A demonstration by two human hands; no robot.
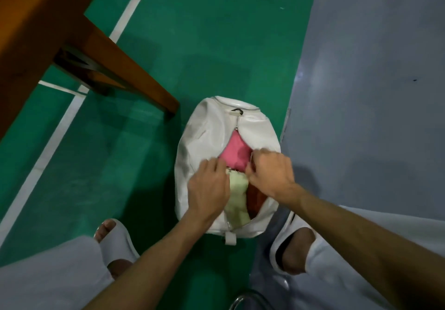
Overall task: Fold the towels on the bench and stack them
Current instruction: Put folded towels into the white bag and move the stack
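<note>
Towels (238, 196) were all in the white bag (204, 131) on the green floor (192, 44) w/ none out yet. Three showed through the opened zip (236, 126): a pink towel (234, 152) at the far end, a pale green towel (237, 203) nearer, and a rust-red towel (256, 197) just beside it on the right, all bunched and unfolded.

Left hand (209, 189) was clenched on the left lip of the bag's opening, fingers curled over the edge. Right hand (271, 172) was grasping the right lip the same way, so the two looked to be spreading the mouth apart.

Progress, as a judgement: approx. nil. Nothing folded, nothing stacked, nothing on the bench (36, 32), which stood well apart to the upper left. Left to do: pull each towel out, carry it to the bench, fold, stack – i.e. the whole job.

Hard to make out: both sets of fingertips were tucked under the knuckles, so whether the right hand also touched the pink towel couldn't be told. More towels might have lain deeper in the bag – not visible. The bench top was mostly cut off by the frame edge, so what lay on it was unknown. Feet in white slides (118, 242) stood either side of the bag's near end.
</note>
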